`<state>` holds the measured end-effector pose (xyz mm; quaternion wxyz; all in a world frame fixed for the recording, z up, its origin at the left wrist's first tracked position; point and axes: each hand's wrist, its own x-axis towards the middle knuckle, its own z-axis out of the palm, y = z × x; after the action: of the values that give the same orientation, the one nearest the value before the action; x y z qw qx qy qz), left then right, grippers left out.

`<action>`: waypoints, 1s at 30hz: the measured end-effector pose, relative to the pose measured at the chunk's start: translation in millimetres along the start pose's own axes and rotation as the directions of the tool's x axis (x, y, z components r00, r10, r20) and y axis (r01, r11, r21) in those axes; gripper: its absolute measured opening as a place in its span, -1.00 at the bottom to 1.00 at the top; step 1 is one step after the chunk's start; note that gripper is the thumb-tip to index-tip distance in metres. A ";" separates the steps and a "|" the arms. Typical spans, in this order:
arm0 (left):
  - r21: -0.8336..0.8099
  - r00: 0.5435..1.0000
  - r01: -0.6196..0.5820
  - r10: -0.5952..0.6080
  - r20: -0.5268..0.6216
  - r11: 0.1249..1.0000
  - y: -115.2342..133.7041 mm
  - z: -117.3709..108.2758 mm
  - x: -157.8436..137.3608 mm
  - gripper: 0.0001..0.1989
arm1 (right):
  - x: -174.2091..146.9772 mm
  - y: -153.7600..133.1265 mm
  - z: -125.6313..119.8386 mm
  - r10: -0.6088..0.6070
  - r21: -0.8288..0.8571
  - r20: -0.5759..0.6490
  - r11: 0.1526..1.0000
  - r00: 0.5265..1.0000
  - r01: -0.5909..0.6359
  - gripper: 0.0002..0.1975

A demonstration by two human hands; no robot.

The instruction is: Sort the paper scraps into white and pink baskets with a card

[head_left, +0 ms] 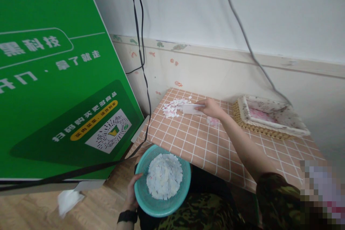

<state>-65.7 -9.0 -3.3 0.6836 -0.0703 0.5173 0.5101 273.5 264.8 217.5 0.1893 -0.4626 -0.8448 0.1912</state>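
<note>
My left hand [132,189] grips the left rim of a round green plastic basket [186,187], held below the table's front edge. A heap of small white paper scraps [165,176] lies inside it. Over the table, my right hand [210,108] is closed on a flat white card [192,109], whose far end meets a loose pile of white and pinkish paper scraps [172,107] near the table's left end. Under my right wrist is a small pink-and-white patch of bits [212,121]; what it is made of I cannot make out.
A lined wicker basket [272,129] with something pink inside stands at the right on the checked tablecloth [207,151]. At the left rises a large green panel [67,79]. Dark cables [144,79] hang beside the table's left end. A white bag-like item [68,201] lies on the floor.
</note>
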 end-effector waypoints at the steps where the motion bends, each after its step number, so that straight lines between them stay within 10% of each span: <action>1: 0.002 1.000 -0.002 0.002 0.000 1.000 0.3 0.9 -0.9 -0.80 | -0.2 -0.1 0.5 0.000 0.001 -0.008 1.000 1.000 0.000 -0.74; 30: 0.012 1.000 -0.003 0.004 -0.031 1.000 0.8 2.0 -1.4 -0.82 | 2.0 10.5 8.0 -0.056 -0.048 -0.057 0.997 0.997 0.053 -0.75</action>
<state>-64.9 -8.3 -0.9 0.6750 -0.0734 0.5308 0.5072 276.0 270.5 205.7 0.2082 -0.4492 -0.8553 0.1526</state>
